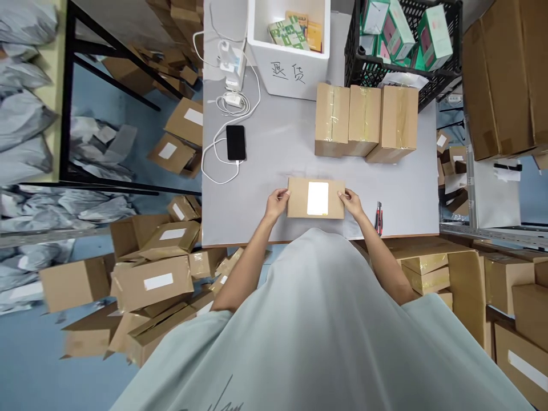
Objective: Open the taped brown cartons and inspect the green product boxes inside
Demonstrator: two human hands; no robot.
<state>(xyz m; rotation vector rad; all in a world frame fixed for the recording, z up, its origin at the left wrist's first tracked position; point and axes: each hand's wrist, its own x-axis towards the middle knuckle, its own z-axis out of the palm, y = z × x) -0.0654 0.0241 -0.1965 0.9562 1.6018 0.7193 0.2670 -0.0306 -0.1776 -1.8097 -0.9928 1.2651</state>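
Between my two hands, close to the table's front edge, is a small brown cardboard box [298,198] with a white label [318,198] on its upper face. My left hand [278,203] grips the box's left end, thumb on top. At the right end, my right hand [351,201] holds it the same way. The fingers beneath are partly hidden. To the right of my right hand lies a red and black utility knife [379,218] on the grey table [278,140].
Three taped cardboard boxes [365,121] stand at the back right, before a black crate [351,63] of green-and-white packages. A white foam bin [289,71] holds small packets. At left lie a phone [236,142] and a power strip [234,71] with cables. Cartons [154,279] crowd the floor.
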